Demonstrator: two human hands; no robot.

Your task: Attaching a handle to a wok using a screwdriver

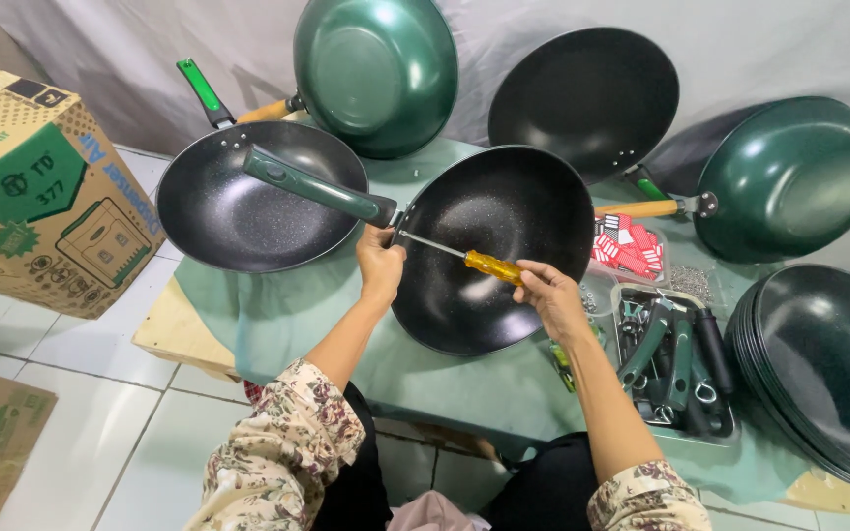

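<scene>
A black speckled wok (504,246) stands tilted on the green cloth in front of me, its inside facing me. My left hand (379,264) grips its rim where the dark green handle (313,185) joins it. My right hand (550,292) holds a screwdriver (474,261) with a yellow-orange grip. The metal shaft of the screwdriver crosses the inside of the wok, and its tip points at the handle joint beside my left hand.
Another black wok (248,197) lies to the left, and green and black woks (376,69) lean against the back cloth. A stack of handleless woks (819,374) sits at right. A tray of green and black handles (676,364) lies near my right forearm. Cardboard boxes (41,187) stand on the floor at left.
</scene>
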